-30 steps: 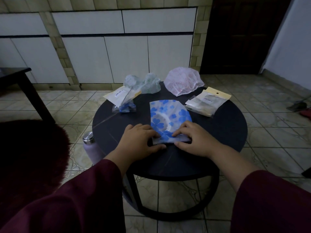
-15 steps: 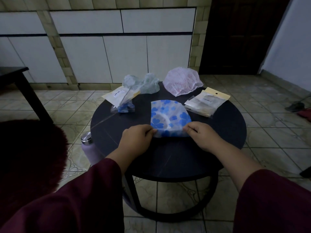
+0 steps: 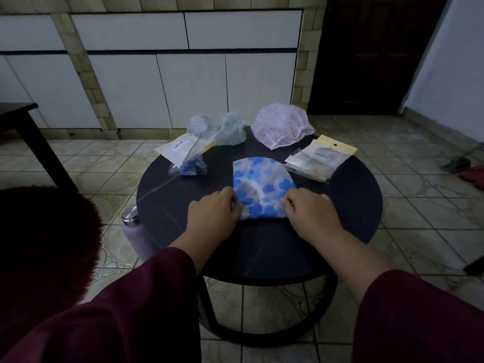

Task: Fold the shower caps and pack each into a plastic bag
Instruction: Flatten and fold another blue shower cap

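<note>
Head view looks down on a round dark table (image 3: 340, 218), and the blue-flowered shower cap (image 3: 262, 184) lies folded flat near the middle of it. The left hand (image 3: 213, 212) pinches the cap's near left corner with curled fingers, and the right hand (image 3: 310, 210) does the same on the near right corner. Both maroon sleeves show at the bottom. At the table's far edge sit a green-patterned shower cap (image 3: 222, 128) and a pink one (image 3: 281, 128), both still puffy. On the table's left is a packed plastic bag (image 3: 184, 155) with a blue cap inside, on its right a stack of empty plastic bags (image 3: 319, 158). A lilac bottle (image 3: 135, 231) stands on the floor just beside the table's left edge.
</note>
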